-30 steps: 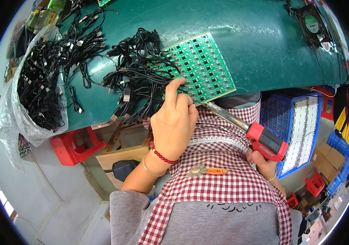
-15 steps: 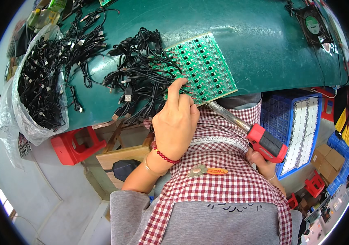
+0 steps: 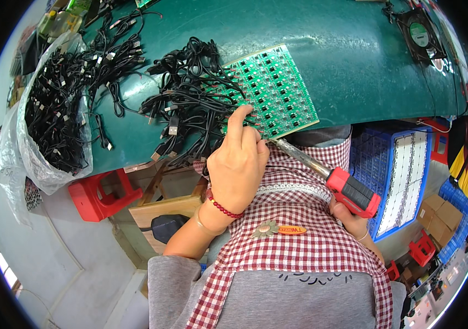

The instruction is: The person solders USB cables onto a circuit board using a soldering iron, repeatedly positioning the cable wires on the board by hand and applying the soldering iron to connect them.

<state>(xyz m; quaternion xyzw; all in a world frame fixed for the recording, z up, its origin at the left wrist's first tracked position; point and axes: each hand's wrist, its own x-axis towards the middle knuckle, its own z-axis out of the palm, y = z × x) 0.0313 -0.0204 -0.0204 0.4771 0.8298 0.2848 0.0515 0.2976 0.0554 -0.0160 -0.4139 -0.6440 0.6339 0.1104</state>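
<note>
On the near edge of a green circuit board panel (image 3: 291, 90), my left hand (image 3: 238, 167) has its index finger stretched onto the board and the other fingers curled. Thin red wire ends of black USB cables (image 3: 195, 98) lie by its fingertips; what sits between them is hidden. My right hand (image 3: 349, 217) wraps the red and black handle of a soldering iron (image 3: 352, 192). Its metal barrel slants up-left to the board's near edge, close to my left fingers, with the tip not clearly visible. Cables overlap the board's left side.
A clear plastic bag (image 3: 23, 148) full of USB cables hangs over the left table edge. At the back right of the green table (image 3: 349, 71) stands a black fan (image 3: 420, 34). Right of my lap is a blue crate (image 3: 395, 219) with white panels; a red stool (image 3: 100, 197) stands left.
The soldering iron and my right hand have shifted slightly left, toward my left fingers. My left hand has moved very slightly right and stays at the board's edge.
</note>
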